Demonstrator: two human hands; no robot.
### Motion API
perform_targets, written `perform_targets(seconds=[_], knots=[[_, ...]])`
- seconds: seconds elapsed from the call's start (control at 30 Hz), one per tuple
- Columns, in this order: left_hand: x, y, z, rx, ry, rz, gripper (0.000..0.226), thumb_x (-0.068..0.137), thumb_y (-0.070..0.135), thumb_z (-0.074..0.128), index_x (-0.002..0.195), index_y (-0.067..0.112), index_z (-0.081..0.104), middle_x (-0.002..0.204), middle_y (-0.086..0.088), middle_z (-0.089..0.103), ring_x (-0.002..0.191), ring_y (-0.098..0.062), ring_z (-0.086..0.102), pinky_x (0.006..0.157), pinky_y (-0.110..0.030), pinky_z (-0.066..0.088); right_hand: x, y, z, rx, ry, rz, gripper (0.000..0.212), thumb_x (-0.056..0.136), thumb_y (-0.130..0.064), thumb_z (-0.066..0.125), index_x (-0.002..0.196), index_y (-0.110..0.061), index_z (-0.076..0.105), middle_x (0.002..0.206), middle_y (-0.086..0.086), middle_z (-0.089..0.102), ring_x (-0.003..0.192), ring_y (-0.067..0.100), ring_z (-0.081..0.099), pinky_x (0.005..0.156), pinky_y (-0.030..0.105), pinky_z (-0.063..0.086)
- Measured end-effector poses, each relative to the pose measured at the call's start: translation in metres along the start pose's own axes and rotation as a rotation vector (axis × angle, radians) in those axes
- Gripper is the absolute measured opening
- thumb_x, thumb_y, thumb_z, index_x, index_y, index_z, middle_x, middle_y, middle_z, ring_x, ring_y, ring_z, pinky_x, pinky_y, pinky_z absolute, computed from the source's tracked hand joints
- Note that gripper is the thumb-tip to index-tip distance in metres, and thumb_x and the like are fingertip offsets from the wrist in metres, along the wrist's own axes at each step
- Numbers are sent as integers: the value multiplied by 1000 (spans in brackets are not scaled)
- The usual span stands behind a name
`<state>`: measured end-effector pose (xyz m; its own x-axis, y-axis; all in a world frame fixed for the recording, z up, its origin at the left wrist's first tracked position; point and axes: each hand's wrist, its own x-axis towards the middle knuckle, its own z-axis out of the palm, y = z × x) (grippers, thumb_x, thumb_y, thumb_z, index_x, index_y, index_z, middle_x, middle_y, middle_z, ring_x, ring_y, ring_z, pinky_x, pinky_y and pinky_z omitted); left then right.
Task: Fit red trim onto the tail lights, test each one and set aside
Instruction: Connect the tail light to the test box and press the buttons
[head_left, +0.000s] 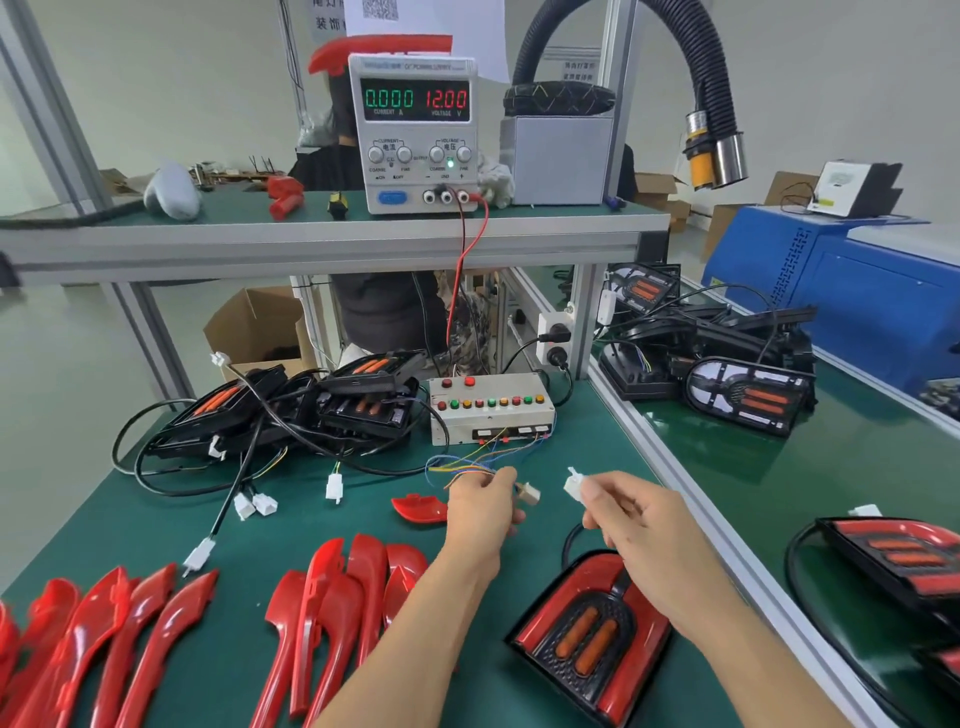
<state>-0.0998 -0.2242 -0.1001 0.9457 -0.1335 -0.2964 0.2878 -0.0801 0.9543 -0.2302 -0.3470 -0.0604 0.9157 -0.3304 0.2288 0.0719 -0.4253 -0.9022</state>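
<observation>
At the bottom edge of the frame, rows of red trim pieces (156, 644) lie on the green bench (363, 530), several cut off by the border, and lower right of centre a tail light (589, 642) with red trim fitted lies flat, its cable partly hidden under the right forearm. Just above it, the right hand (631, 512) pinches a white plug (574, 486) and the left hand (485, 501) pinches a beige connector (529, 492) on thin coloured wires; the two connectors sit near each other but apart. Farther back stand the test box (491, 408) with coloured lamps, a tangled pile of untrimmed tail lights (291, 410) at centre left, and on the shelf a power supply (414, 135) reading 0.000 and 12.00, with a person mostly hidden behind it.
</observation>
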Motion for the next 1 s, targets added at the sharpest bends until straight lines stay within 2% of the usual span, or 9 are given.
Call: perform_targets(seconds=[0.07,0.17,0.33,0.4,0.47,0.63,1.0], knots=[[-5,0,-5,-203,-107,-20,24,102,21,59,83,6,59,59,-2,61,44,-13,58,43,-22,44,2,2,5,-44,26,-14,5,95,-40,68,92,-40,71,80,-13,71,67,-1,60,66,12,46],[-11,1,-10,-284,-180,8,26,102,25,60,88,3,63,58,0,60,47,-14,61,45,-20,46,4,8,13,-186,53,-25,5,94,-35,71,92,-34,66,84,-22,68,74,1,62,67,11,44],[-17,6,-17,-324,-284,-10,27,98,32,66,84,10,62,61,1,60,51,-13,57,48,-20,42,13,16,23,-515,86,-155,10,93,-38,68,94,-34,59,75,-15,62,68,7,57,62,23,42],[-18,7,-19,-345,-325,-27,23,96,30,69,86,10,63,64,1,61,54,-13,58,52,-21,44,16,17,26,-602,121,-230,11,94,-34,68,99,-29,60,82,-14,62,69,8,56,64,31,45],[-19,7,-22,-372,-377,-45,18,95,26,70,91,10,63,67,1,62,57,-13,59,56,-21,45,18,18,27,-653,154,-297,13,93,-30,70,101,-24,62,86,-11,62,64,15,56,61,37,48],[-19,6,-24,-384,-359,-60,16,92,24,74,88,11,64,67,-1,63,54,-11,59,52,-18,45,18,21,30,-688,219,-429,17,86,-24,78,97,-20,66,79,-9,64,54,13,54,49,34,49],[-20,2,-23,-417,-370,-72,18,90,24,75,84,12,63,64,-1,62,52,-12,57,52,-19,44,24,26,34,-705,247,-531,25,79,-17,86,93,-18,65,75,-8,64,53,14,56,46,28,44]])
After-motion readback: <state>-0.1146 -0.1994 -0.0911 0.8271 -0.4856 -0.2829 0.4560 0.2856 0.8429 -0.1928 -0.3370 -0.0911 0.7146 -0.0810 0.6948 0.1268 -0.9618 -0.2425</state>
